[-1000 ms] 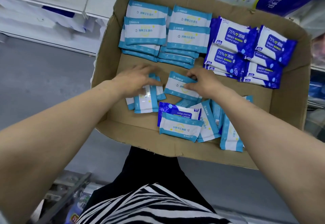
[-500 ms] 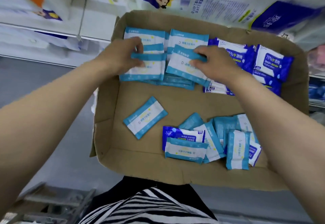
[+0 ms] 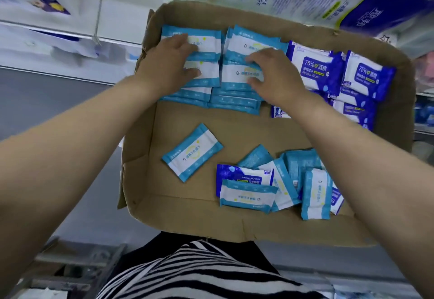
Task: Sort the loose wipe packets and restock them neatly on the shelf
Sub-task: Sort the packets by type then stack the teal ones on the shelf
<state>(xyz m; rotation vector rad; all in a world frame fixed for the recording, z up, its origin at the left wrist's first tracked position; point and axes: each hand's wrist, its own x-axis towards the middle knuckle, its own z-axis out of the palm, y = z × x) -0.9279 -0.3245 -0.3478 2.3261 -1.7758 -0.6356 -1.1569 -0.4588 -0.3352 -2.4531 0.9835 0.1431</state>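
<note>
Left hand and right hand, fingers spread flat, press the light-blue stacks beneath them, squaring edges; loose packets wait nearer the body.

Brown corrugated cardboard tray, plain, no print. Along the far wall, rows of light-blue-and-white flat wipe packets, white centre panels between blue end bands, faint yellow mark mid-panel. Beside them, dark-blue-and-white alcohol wipe packets, white lettering, small green tag. Near edge, a loose light-blue-and-white jumbled packet heap, one dark-blue packet among them. Down below, black-and-white striped garment. Grey floor at left.
</note>
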